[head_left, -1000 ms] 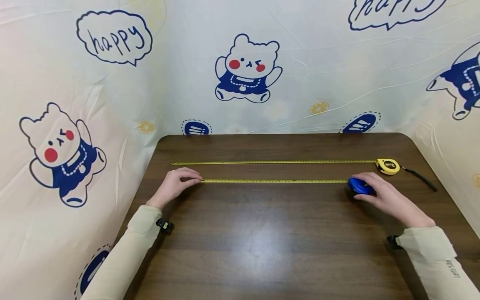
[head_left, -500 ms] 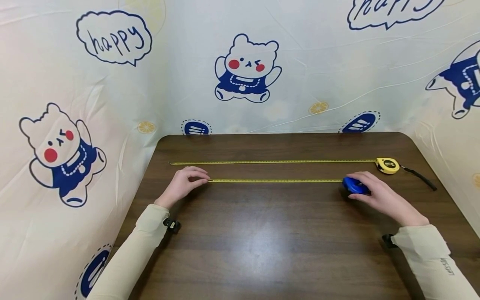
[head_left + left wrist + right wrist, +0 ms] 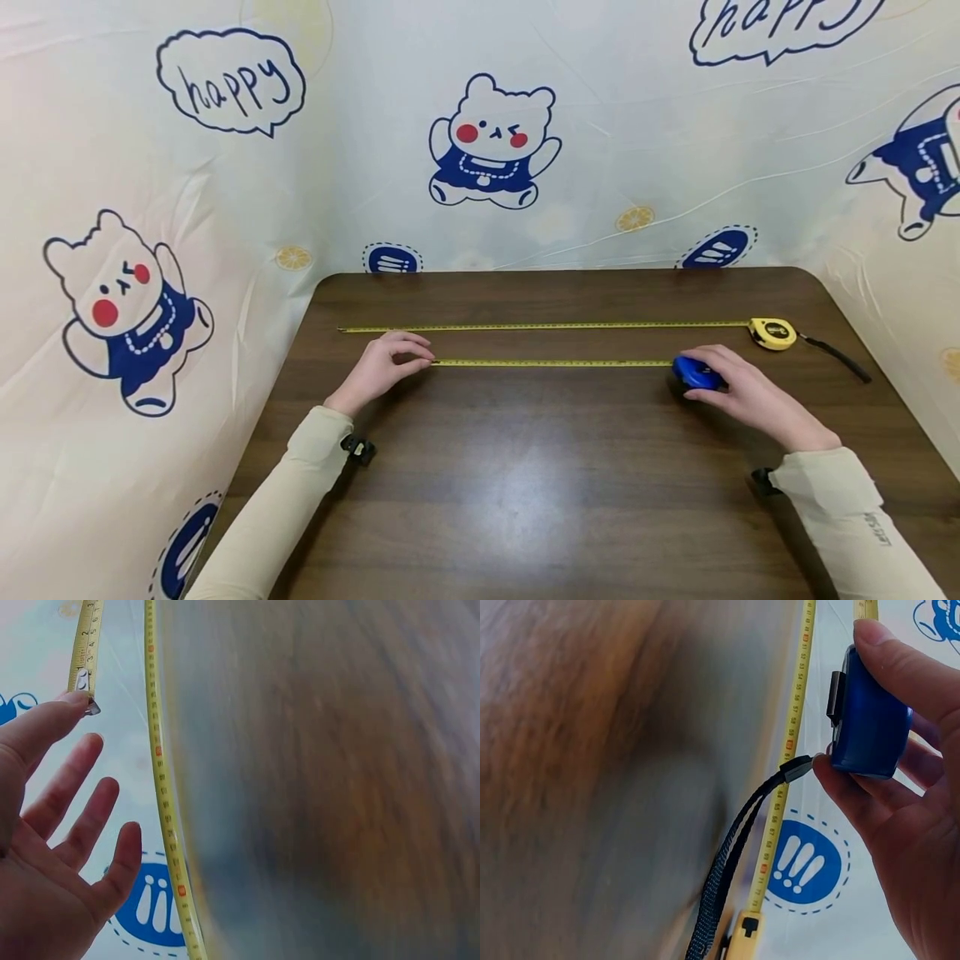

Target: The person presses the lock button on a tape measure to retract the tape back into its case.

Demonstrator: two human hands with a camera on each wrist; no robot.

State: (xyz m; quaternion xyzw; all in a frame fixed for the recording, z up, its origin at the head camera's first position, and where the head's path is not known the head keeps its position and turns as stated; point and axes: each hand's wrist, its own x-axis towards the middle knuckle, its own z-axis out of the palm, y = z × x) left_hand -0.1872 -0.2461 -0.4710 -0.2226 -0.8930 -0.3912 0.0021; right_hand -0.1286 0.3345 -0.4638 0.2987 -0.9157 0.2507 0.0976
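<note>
My right hand [image 3: 738, 392] grips a blue tape measure [image 3: 694, 374], and its yellow blade [image 3: 555, 363] stretches leftward over the table. At the far end my left hand [image 3: 375, 371] pinches the blade's tip. The left wrist view shows the metal end hook [image 3: 91, 708] by the thumb, with the other fingers spread. In the right wrist view the blue case [image 3: 874, 724] sits between thumb and fingers, the thumb near where the blade comes out. A black wrist strap [image 3: 731, 855] dangles from it. Behind lies a yellow tape measure [image 3: 774, 333], its blade [image 3: 540, 326] also drawn out, untouched by either hand.
The brown wooden table [image 3: 510, 508] has rounded back corners. A black strap [image 3: 836, 358] trails from the yellow tape measure toward the right edge. Printed cloth [image 3: 360, 142] with cartoon bears hangs around the back and sides.
Both hands have come closer together, the left moving right and the right moving left. The blade between them has grown shorter. The yellow tape measure has stayed put.
</note>
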